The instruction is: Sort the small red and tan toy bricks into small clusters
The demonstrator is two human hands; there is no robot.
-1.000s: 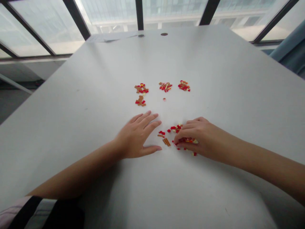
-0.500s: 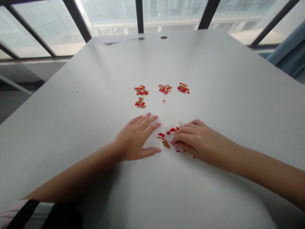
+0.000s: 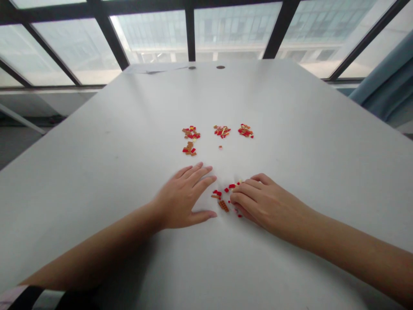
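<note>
- We see the right hand (image 3: 263, 200) lying lower over the near scatter of toy bricks (image 3: 231, 186) than a second ago, hiding orange and cream pieces that showed under its palm then.
- The camera has tipped up: the white table (image 3: 129, 129) sits lower in our view, and more of the window (image 3: 238, 34) shows.
- Of the right hand we make out bunched, curled fingers; the thumb is mostly behind them, so we cannot tell whether a brick is pinched there.
- The striped sleeve (image 3: 41, 298) is cut off at the lower left corner, and the right forearm runs out at the right edge.
- We find the left hand (image 3: 182, 196) as before, palm down, fingers spread wide, holding nothing we can see, just left of the scatter.
- Between the hands, the brown studded plate (image 3: 223, 206) lies flat, its long axis slanting from far left to near right.
- Just beyond it, the thin brown strip (image 3: 215, 196) points roughly left to right, near small red bricks (image 3: 218, 193).
- Farther off we see three mixed piles, left (image 3: 191, 132), middle (image 3: 222, 131) and right (image 3: 245, 131), their single pieces too small to sort out.
</note>
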